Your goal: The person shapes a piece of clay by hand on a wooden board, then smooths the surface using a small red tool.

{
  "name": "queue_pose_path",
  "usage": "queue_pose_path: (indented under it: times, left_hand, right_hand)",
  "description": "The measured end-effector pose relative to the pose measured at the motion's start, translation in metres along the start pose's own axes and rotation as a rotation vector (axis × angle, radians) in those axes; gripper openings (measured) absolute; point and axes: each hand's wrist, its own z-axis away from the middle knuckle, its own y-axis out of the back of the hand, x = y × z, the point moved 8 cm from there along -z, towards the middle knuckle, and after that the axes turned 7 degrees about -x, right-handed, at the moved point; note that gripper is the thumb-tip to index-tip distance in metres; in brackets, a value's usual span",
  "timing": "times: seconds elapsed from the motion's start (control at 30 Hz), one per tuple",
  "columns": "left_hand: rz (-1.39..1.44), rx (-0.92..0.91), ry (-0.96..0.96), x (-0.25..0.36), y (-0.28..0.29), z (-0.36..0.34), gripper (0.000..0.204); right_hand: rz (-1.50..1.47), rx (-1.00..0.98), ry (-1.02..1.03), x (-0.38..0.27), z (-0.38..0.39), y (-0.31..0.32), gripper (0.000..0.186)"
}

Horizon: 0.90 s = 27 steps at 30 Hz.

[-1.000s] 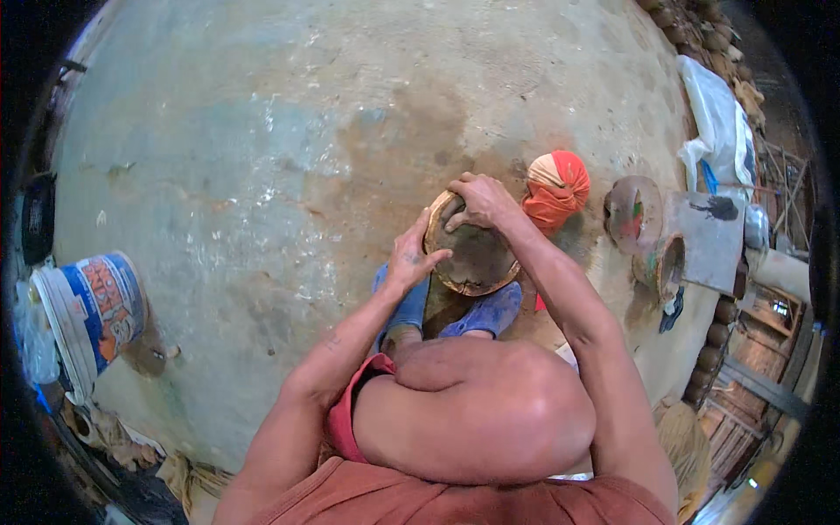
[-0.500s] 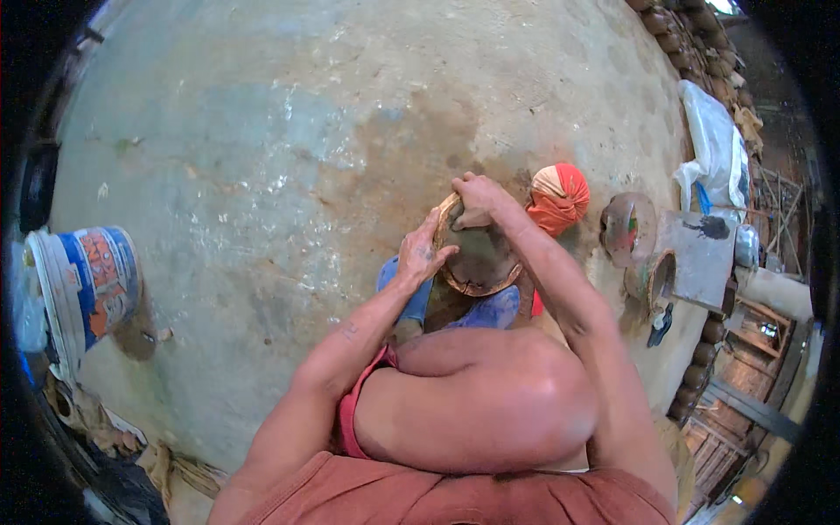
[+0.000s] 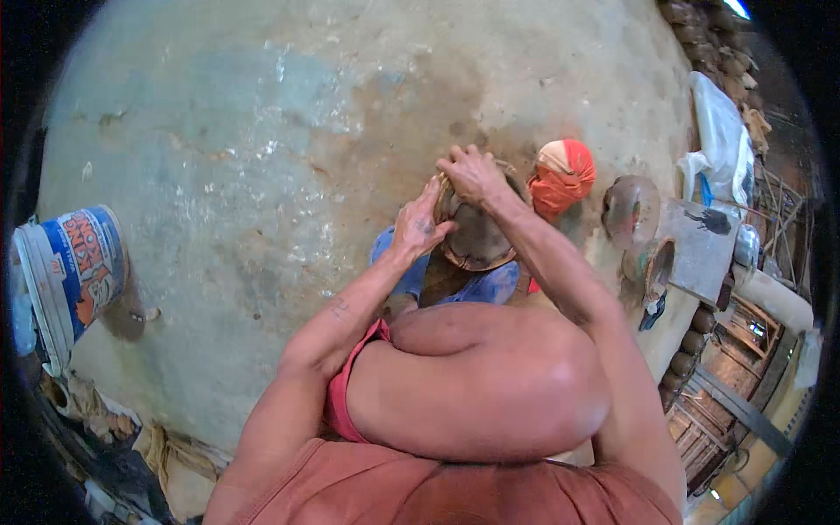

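A round, hollow clay vessel with a brown, damp-looking inside rests on blue cloth between my feet and the wall-coloured floor ahead. My left hand lies along its left rim, fingers together on the outside and thumb pointing inward. Over the far rim, my right hand is curled with its knuckles up, its fingertips on the edge; the exact grip under the palm is hidden. Just right of the vessel is a rounded bundle wrapped in orange and cream cloth.
At left stands a blue and white bucket. On the right are a ring-shaped clay piece, a tilted bowl-like piece, a grey slab, a small metal bowl and white plastic sheeting. Dark rounded pots line the edge.
My right hand has shifted up over the far rim, its fingers now curled on the edge rather than reaching inside. My left hand stays on the left rim. The view has shifted slightly.
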Motion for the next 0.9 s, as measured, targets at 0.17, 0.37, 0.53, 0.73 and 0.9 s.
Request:
queue_pose_path:
  times: [0.17,0.37,0.53,0.73,0.9]
  left_hand:
    - [0.001,-0.01,0.017,-0.006,0.004,-0.002,0.107]
    - [0.175,-0.245,0.02,0.006,0.019,-0.004,0.138]
    - [-0.003,-0.295,-0.145,0.012,0.011,0.0,0.147]
    - [-0.103,-0.291,-0.144,0.018,0.004,-0.001,0.149]
    - [-0.084,-0.3,-0.06,0.018,0.006,0.005,0.15]
  right_hand:
    - [0.005,0.024,0.0,0.002,-0.003,0.005,0.037]
    - [-0.393,0.142,-0.517,0.032,0.076,0.002,0.105]
    - [-1.003,0.19,-1.219,0.007,0.17,-0.072,0.15]
    - [-1.277,0.107,-1.386,-0.037,0.165,-0.096,0.156]
    - [-1.274,0.129,-1.421,-0.044,0.162,-0.096,0.149]
